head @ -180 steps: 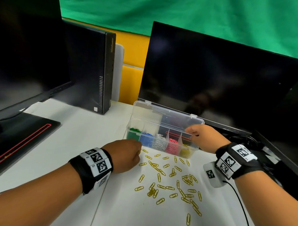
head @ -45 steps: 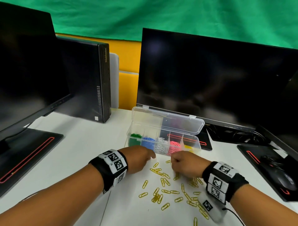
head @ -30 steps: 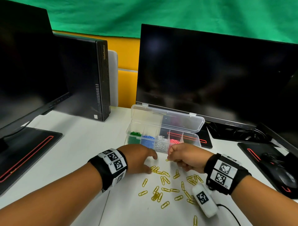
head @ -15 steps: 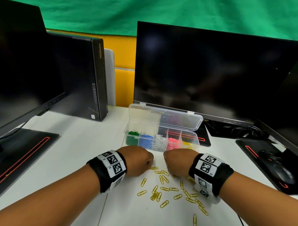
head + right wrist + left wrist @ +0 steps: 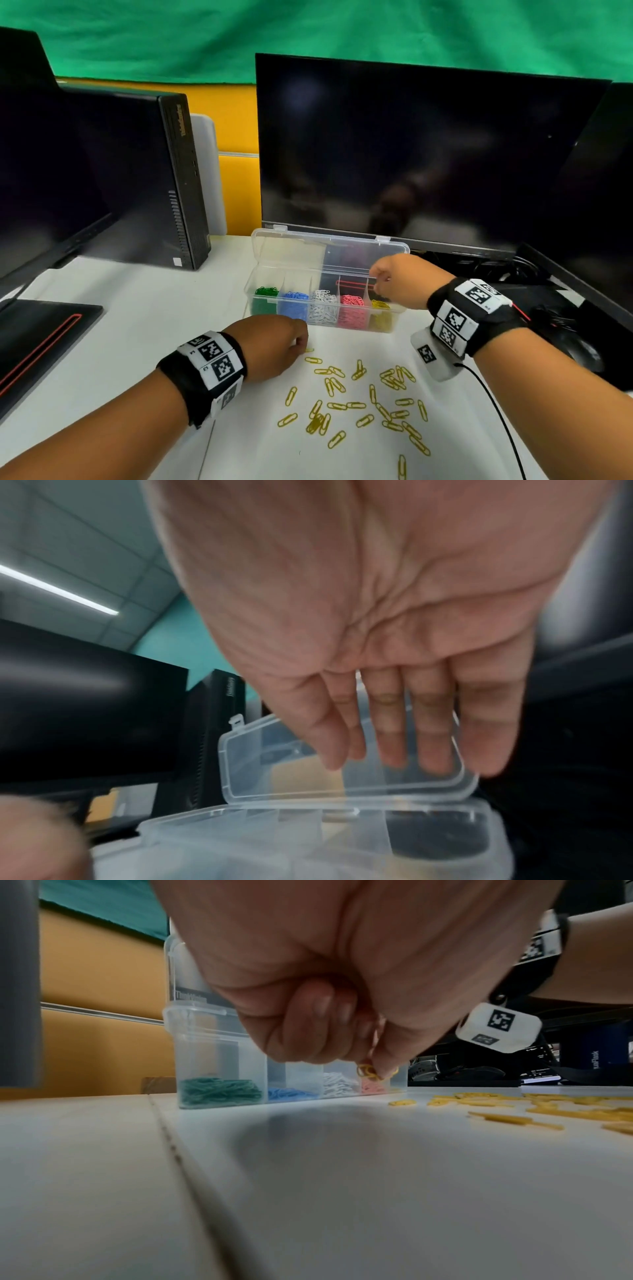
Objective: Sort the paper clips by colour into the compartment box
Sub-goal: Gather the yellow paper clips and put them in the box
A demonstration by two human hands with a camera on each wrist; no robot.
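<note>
Yellow clips [image 5: 368,1072] pinched in left hand [image 5: 270,346] fingers; right hand [image 5: 399,282] fingers spread loose over compartment box [image 5: 390,317].

I see the compartment box [image 5: 387,327] standing on the table [image 5: 137,325] just in front of the middle monitor [image 5: 411,154], its lid [image 5: 329,253] raised behind the row of compartments. Loose paper clips [image 5: 359,404] lie scattered on the table in front of the box. My left hand [image 5: 274,346] sits at the left edge of that scatter, near the box's front wall. My right hand [image 5: 400,281] hangs over the box's rightmost compartment. A computer tower [image 5: 171,185] stands behind and left of the box, with another monitor [image 5: 41,178] further left.
</note>
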